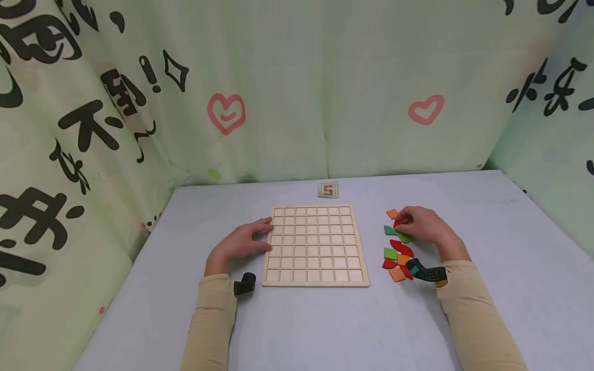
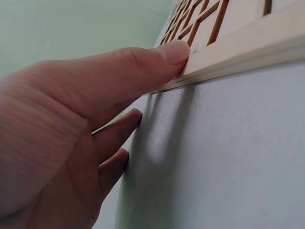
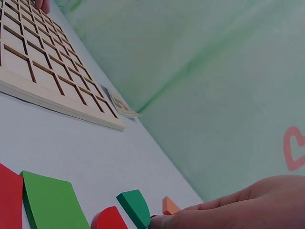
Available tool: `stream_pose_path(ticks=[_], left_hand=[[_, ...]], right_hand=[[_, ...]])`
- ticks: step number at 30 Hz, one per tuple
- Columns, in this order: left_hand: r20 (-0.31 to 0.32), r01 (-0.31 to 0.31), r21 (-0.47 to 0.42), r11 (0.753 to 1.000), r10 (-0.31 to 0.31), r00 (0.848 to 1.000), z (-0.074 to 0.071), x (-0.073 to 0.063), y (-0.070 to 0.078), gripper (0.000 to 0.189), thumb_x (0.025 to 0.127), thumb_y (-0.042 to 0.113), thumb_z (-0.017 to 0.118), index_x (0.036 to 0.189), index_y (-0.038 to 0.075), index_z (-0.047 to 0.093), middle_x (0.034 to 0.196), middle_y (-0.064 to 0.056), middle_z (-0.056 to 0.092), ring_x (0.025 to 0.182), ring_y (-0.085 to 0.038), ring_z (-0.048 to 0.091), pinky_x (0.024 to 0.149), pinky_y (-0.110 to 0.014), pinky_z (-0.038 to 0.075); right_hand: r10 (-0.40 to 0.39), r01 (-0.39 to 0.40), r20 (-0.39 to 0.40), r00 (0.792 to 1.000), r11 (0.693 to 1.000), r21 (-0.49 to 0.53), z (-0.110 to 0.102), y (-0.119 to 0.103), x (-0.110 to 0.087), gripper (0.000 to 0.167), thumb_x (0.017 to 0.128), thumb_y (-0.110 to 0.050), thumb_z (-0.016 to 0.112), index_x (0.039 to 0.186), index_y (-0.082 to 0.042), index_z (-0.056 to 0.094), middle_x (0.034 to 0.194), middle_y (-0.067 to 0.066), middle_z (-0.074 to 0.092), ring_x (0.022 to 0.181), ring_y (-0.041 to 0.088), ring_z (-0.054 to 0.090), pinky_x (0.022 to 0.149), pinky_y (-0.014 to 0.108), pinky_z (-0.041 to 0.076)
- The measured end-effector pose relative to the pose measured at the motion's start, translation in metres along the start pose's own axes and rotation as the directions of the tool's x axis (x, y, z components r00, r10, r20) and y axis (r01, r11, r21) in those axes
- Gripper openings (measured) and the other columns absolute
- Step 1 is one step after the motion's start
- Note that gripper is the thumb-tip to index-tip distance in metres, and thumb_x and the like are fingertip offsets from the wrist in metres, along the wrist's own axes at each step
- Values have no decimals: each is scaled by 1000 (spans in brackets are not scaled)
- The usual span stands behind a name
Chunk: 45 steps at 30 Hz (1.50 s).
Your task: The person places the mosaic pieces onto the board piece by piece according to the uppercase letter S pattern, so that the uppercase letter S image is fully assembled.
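Observation:
A square wooden grid board (image 1: 317, 245) lies on the table in front of me. My left hand (image 1: 240, 242) rests at its left edge; in the left wrist view the thumb (image 2: 143, 64) touches the board's rim, and the other fingers are loosely extended. To the right of the board, my right hand (image 1: 424, 225) is over a cluster of flat coloured pieces, with thumb and fingertips pinching a red piece (image 1: 397, 223), mostly hidden. A dark green piece (image 1: 390, 230) and a light green piece (image 1: 405, 238) lie close by the fingertips.
Nearer me in the cluster lie red leaf-shaped pieces (image 1: 401, 248), a light green square (image 1: 390, 253) and an orange square (image 1: 397, 274). An orange piece (image 1: 392, 213) lies at its far end. A small patterned card (image 1: 328, 190) is behind the board. Printed curtains (image 1: 287, 103) surround the table.

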<state>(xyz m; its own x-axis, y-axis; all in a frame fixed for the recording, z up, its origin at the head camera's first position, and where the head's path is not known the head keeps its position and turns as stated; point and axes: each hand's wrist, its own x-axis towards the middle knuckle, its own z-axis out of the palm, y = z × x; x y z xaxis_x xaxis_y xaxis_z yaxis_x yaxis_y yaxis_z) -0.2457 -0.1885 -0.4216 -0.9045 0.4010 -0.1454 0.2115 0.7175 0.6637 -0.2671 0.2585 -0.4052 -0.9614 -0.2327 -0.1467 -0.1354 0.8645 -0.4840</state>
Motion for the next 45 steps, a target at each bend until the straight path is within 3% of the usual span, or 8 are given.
stream_pose_path(ticks=[8,17,22,29,38,45], left_hand=[[14,-17,-19,1000,17,1000,-1,4,2,61,91,22,75,145,4,53,163,-5,34,153,-29,26,123,-46,26],[15,0,-8,1000,0,1000,-2,6,4,64,91,23,75,147,5,51,164,-4,32,154,-28,24,124,-46,26],[15,-1,-1,1000,1,1000,-2,5,2,63,91,22,75,146,4,52,164,-6,33,153,-30,25,124,-47,26],[16,-5,-8,1000,5,1000,-2,4,-1,62,91,22,75,145,3,52,163,-7,34,153,-30,25,123,-47,26],[5,-51,2,999,51,999,-2,0,0,62,90,25,75,144,3,54,162,-9,36,152,-32,28,122,-48,28],[11,-14,-13,1000,14,1000,-2,2,-2,61,90,22,75,145,4,53,163,-7,34,153,-29,25,124,-47,25]], right_hand=[[-8,9,-11,1000,1000,30,-3,-5,2,35,97,-17,64,119,9,60,109,23,65,96,33,59,87,49,55],[-120,119,3,993,991,65,0,-44,21,30,98,-15,62,122,3,60,116,20,64,104,32,58,89,46,55],[-216,216,25,976,976,27,8,-64,37,28,97,-12,65,120,3,62,112,16,65,103,30,59,90,45,54],[-363,369,91,927,927,-62,27,-86,51,23,94,-8,69,113,4,65,103,13,65,95,26,58,85,41,54],[-407,416,95,908,903,-106,43,-110,66,22,94,-10,69,112,4,67,103,15,67,91,24,59,82,40,54],[-415,421,86,906,904,-76,52,-119,72,24,94,-10,69,114,5,67,105,16,69,90,24,60,84,40,55]])
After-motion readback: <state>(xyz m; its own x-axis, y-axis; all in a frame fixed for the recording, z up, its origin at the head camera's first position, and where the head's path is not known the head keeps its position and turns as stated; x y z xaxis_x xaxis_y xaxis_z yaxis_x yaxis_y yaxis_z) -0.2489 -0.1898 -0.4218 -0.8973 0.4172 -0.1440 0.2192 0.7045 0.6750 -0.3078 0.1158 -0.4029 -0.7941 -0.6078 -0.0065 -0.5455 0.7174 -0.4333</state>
